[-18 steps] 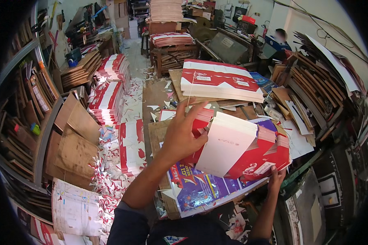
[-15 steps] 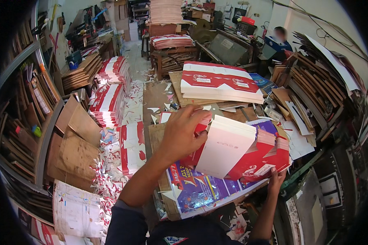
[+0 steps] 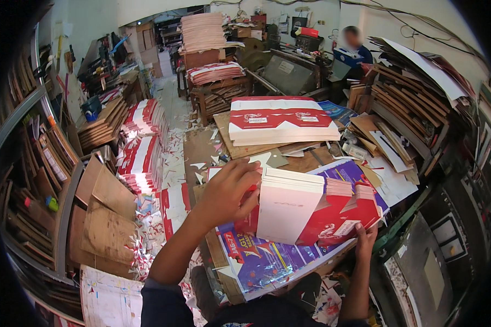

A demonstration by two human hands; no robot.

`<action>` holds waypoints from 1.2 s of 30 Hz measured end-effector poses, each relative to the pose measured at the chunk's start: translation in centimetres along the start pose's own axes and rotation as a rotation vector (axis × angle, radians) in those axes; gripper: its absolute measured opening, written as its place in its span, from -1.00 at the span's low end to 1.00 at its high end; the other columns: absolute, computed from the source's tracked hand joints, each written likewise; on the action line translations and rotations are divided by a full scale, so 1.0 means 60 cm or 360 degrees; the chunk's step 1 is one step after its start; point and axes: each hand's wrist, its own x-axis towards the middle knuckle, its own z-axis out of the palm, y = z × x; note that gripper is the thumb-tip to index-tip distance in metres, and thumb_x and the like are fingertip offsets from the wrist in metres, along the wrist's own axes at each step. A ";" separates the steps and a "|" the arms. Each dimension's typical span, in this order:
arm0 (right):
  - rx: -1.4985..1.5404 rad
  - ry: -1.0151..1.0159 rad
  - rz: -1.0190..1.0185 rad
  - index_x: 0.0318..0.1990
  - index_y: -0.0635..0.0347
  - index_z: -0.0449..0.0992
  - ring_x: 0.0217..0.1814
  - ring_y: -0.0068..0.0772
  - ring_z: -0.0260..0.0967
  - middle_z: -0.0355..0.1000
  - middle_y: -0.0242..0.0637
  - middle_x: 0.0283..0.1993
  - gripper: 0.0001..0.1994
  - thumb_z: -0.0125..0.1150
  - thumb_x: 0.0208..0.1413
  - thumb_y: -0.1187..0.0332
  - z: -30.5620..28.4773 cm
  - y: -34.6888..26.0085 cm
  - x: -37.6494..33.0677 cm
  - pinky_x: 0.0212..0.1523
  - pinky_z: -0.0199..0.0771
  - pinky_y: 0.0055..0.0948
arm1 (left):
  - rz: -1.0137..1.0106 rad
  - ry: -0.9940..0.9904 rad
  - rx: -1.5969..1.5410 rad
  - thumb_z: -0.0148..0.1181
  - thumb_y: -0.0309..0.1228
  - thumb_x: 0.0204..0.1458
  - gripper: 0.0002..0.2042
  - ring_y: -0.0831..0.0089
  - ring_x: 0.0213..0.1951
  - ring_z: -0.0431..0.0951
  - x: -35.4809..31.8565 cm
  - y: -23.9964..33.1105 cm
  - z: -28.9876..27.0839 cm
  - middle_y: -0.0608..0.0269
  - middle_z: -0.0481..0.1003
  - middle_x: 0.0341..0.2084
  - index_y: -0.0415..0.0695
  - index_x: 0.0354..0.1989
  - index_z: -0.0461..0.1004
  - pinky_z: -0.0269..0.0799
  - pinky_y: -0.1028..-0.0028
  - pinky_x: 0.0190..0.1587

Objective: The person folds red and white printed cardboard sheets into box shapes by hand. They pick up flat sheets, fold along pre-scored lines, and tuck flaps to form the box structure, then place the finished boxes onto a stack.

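Note:
A stack of red and white printed die-cut card sheets stands tilted on its long edge in front of me, its white panel and notched red flaps facing me. My left hand is closed around the stack's left end, with the thumb on the near side. At the lower right corner, my right hand grips the sheets, thumb in front and the other fingers partly hidden. Beneath the stack lies a glossy purple printed sheet on the wooden worktable.
Beyond it, a flat pile of similar red and white sheets lies on a board. More piles stand on the scrap-strewn floor at left. Wooden boards lean at right. A grey machine panel is near my right arm. Another person sits far back.
The whole view has shifted, with the far room showing more. The stack looks turned more squarely toward me, and both hands keep their hold on its ends.

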 end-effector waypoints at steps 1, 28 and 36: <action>0.0033 0.0018 0.0001 0.27 0.33 0.27 0.15 -0.30 0.39 0.42 -0.12 0.16 -0.29 0.44 0.05 0.17 0.005 -0.008 0.000 0.21 0.31 -0.30 | 0.0036 0.0008 0.0067 0.28 -0.45 -0.07 -0.72 0.02 -0.02 0.53 0.003 0.001 0.000 0.04 0.54 -0.09 -0.16 -0.15 0.48 0.49 0.18 0.03; 0.0128 -0.0081 -0.0010 0.31 0.32 0.18 0.23 -0.27 0.37 0.39 -0.10 0.22 -0.22 0.49 0.03 0.21 -0.027 -0.062 0.024 0.26 0.33 -0.23 | 0.0183 -0.0290 -0.0091 0.29 -0.36 -0.17 -0.75 0.04 0.04 0.59 0.066 0.043 -0.033 0.12 0.56 0.02 -0.13 -0.28 0.50 0.43 0.03 0.19; 0.0117 -0.0149 -0.0023 0.31 0.30 0.19 0.24 -0.29 0.35 0.39 -0.13 0.20 -0.22 0.50 0.04 0.16 -0.033 -0.060 0.020 0.27 0.30 -0.24 | 0.0311 -0.0295 -0.0023 0.30 -0.29 -0.19 -0.72 0.00 0.06 0.57 0.035 0.051 -0.040 0.14 0.56 -0.01 -0.11 -0.28 0.53 0.43 0.03 0.19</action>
